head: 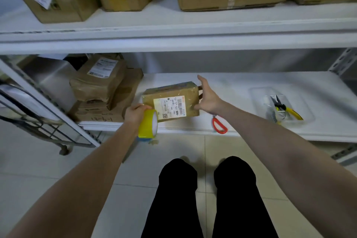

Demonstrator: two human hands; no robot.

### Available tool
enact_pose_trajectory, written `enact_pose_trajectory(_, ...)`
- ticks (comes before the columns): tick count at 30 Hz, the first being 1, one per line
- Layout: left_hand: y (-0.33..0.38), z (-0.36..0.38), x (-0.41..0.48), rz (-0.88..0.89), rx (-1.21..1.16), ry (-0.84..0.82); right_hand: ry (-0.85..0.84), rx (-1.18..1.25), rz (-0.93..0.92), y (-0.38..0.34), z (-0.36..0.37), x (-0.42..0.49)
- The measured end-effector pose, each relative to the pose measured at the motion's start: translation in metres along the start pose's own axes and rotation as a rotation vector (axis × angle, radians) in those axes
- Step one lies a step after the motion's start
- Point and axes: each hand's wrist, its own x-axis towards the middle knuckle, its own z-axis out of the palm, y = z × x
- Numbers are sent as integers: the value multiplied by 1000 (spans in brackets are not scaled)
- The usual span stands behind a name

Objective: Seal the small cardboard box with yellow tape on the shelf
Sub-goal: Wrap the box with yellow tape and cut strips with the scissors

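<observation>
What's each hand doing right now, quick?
Left hand: grips the yellow tape roll.
Right hand: open, touching the small cardboard box at its right end.

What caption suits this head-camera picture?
Left hand holds yellow tape roll while right hand touches the small cardboard box on the shelf.

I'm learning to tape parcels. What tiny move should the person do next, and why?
Probably draw the yellow tape roll across the small box toward the right hand. The left hand grips the roll at the box's near left corner, and the open right hand rests against its right end, steadying it.
</observation>
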Motion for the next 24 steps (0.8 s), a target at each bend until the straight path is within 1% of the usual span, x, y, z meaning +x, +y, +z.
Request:
enact_pose_trajectory(3,21,-6,-9,35,-44,29,-95,-242,-170,-11,-1,-7)
enact_pose_trajectory(5,29,-7,-15,23,-65,5,-150,-404,-206,-12,1,-13)
enact_pose_trajectory(7,32,-9,-21,13,-59,-10,-99,-486,-224,-9,6,-20)
enact_pose_trajectory(10,28,-9,-25,7,-24,-30,52,-500,-281,-3,15,-34)
enact_pose_trajectory(12,23,-7,-26,-1,11,-27,106,-469,-296,-3,18,-41)
enact_pose_trajectory(18,13,-1,-23,-36,96,-8,114,-462,-337,-4,16,-52)
enact_pose_trajectory(24,8,6,-21,-48,138,18,103,-575,-330,3,18,-54)
